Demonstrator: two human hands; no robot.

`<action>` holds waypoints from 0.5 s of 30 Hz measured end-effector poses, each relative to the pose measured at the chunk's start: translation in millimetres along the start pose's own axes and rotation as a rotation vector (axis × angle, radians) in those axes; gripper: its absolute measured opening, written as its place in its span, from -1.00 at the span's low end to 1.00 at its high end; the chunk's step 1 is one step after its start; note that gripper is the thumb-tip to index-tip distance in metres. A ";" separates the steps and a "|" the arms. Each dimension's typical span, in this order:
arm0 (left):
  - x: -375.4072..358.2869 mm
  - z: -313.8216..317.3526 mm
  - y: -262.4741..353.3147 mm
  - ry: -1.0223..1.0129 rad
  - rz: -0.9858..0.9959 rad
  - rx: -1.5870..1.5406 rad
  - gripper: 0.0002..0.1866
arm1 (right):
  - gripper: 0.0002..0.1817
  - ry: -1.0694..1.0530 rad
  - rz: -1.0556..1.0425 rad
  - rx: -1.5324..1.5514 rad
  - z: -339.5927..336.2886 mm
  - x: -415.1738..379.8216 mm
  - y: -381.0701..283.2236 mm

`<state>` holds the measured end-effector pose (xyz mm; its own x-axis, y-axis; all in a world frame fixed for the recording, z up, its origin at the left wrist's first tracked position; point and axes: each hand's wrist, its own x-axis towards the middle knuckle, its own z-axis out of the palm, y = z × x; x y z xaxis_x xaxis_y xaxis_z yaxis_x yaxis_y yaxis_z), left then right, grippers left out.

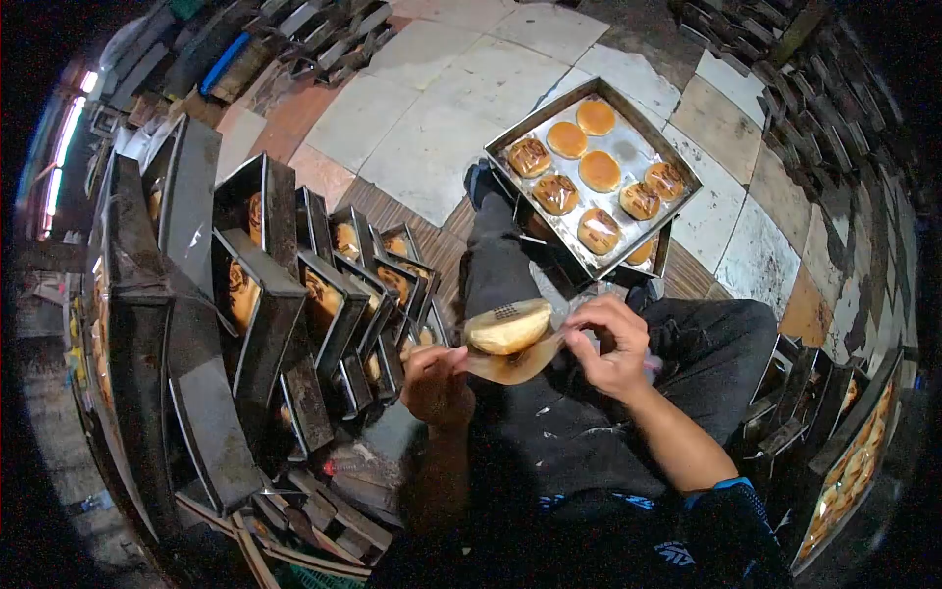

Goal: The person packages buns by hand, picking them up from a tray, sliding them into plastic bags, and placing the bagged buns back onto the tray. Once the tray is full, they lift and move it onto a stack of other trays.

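Observation:
Above my lap hangs a pale round bun [508, 328] in a clear plastic wrapper [515, 368], with dark printing on its upper side. My left hand [437, 385] pinches the wrapper's left edge. At the right edge, my right hand [610, 344] holds the plastic between thumb and fingers. Beyond my hands, a square metal tray [648, 123] holds several buns; some are bare with smooth orange tops [599, 171], others are wrapped in clear film with dark markings [556, 194].
Stacked metal trays [260, 280] with buns stand on the left. Another tray with a bun [644, 252] lies beneath the square one. A large tray of wrapped buns [852, 471] leans at the lower right. More dark trays [829, 128] line the upper right. Tiles [432, 128] cover the floor ahead.

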<state>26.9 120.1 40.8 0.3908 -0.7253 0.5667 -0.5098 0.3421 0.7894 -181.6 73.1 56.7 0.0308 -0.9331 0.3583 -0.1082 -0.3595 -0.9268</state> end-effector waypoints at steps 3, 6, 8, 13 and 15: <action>5.0 9.5 -12.4 -0.098 0.212 0.087 -0.84 | -0.88 -0.015 -0.254 -0.303 6.2 19.0 2.0; 20.3 46.5 -21.4 -0.003 0.201 0.065 -0.85 | -0.92 0.066 -0.328 -0.222 37.2 54.6 15.6; 35.3 46.2 -9.9 0.172 -0.332 -0.024 -0.82 | -0.84 0.183 -0.204 -0.297 35.4 62.9 22.7; -34.4 -15.8 3.7 0.124 -0.768 -0.226 -0.78 | -0.68 0.221 0.226 -0.272 32.2 -28.5 14.0; -50.0 -39.4 23.4 -0.155 -0.634 0.141 -0.83 | -0.65 0.166 0.491 -0.231 23.0 -71.3 25.8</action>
<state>25.6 188.0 40.3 0.5390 -0.8411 -0.0456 -0.3172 -0.2528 0.9140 -163.7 130.1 4.7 -0.2326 -0.9694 -0.0790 -0.2856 0.1457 -0.9472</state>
